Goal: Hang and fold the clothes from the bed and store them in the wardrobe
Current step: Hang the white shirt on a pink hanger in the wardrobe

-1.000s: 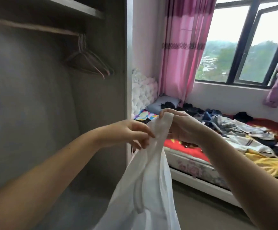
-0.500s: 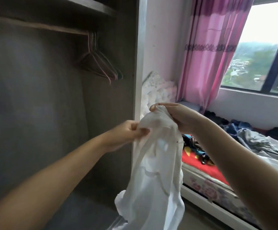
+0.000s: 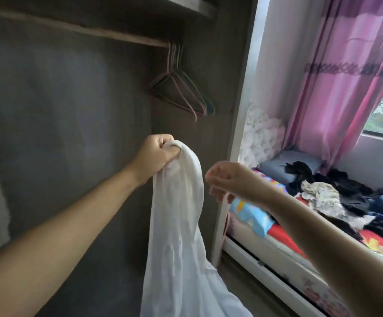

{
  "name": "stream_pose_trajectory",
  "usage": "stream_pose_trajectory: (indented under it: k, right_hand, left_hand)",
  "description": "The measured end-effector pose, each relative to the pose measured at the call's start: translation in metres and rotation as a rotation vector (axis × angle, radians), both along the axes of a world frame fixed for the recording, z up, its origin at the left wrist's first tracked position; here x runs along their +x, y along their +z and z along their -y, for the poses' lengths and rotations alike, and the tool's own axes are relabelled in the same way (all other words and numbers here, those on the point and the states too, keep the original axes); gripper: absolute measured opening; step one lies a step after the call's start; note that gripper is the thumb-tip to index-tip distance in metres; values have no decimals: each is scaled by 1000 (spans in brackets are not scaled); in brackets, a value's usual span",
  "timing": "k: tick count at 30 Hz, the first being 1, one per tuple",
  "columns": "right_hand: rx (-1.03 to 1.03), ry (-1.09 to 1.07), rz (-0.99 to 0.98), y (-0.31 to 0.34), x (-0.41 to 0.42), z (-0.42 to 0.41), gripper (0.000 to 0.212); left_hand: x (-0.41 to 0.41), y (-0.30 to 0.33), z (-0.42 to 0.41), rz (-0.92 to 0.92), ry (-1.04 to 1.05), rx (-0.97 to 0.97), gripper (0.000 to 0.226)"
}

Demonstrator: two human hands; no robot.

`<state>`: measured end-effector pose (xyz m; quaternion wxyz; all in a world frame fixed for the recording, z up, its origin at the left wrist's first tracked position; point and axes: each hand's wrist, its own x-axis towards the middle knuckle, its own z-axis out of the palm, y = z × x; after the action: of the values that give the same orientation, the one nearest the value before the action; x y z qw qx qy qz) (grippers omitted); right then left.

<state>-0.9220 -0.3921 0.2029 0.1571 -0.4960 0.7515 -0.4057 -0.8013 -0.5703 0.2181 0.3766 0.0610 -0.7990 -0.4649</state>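
A long white garment (image 3: 176, 225) hangs down in front of the open wardrobe. My left hand (image 3: 156, 154) grips its bunched top in a fist. Just to the right of the cloth, my right hand (image 3: 229, 181) hovers apart from it with loosely curled fingers and holds nothing. Several thin hangers (image 3: 181, 92), pink and green, hang bare on the wooden rail (image 3: 94, 30) above and slightly right of my left hand. A heap of dark and light clothes (image 3: 336, 197) lies on the bed (image 3: 277, 259) at the right.
The wardrobe's pale side post (image 3: 238, 133) stands between the hanging space and the bed. A shelf runs above the rail. A pink curtain (image 3: 346, 88) and a window fill the upper right. A grey pillow (image 3: 277, 163) lies at the bed's head.
My right hand has let go of the garment's top and drawn off to the right. My left hand now grips the bunched top alone, higher and closer to the hangers.
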Motion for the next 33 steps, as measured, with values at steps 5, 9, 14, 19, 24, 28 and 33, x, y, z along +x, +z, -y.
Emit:
stream_pose_trajectory:
  k: [5, 9, 14, 19, 24, 28, 33]
  right_hand:
    - [217, -1, -258, -27, 2, 81, 23]
    - [32, -36, 402, -26, -27, 131, 13]
    - [-120, 14, 656, -6, -47, 179, 29]
    - [-59, 19, 373, 17, -52, 221, 47]
    - [108, 58, 157, 40, -67, 255, 40]
    - [412, -22, -325, 49, -77, 288, 32]
    - [213, -146, -405, 75, -98, 313, 20]
  left_hand:
    - [-7, 11, 45, 108, 21, -32, 42]
    - [6, 25, 117, 158, 42, -63, 42]
    - [30, 36, 193, 218, -47, -88, 35]
    - [35, 21, 246, 356, -148, -220, 26]
    - [24, 6, 296, 376, 568, -670, 39]
    - [15, 23, 299, 282, 629, -772, 18]
    - [9, 39, 299, 227, 615, -839, 32]
